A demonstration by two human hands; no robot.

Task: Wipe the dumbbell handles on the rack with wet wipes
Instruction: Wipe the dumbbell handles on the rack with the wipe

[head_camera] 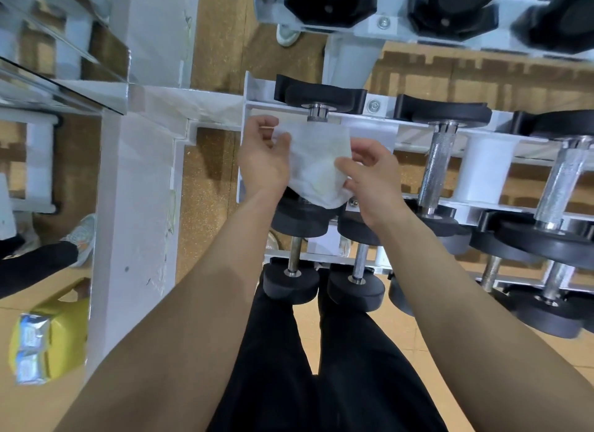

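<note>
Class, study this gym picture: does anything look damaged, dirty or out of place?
The wipe shows a yellowish smudge near its middle, so it looks soiled. The white pillar left of the rack has cracked, scuffed paint.

- We log the wet wipe (318,161): white, one faint yellowish patch.
- Rack (369,132) white; dumbbell heads (291,287) black; handles (438,161) silver, knurled crosshatch.
- Floor (209,174) tan, finely speckled.
- Our trousers (279,367) black; bag (64,328) yellow.
</note>
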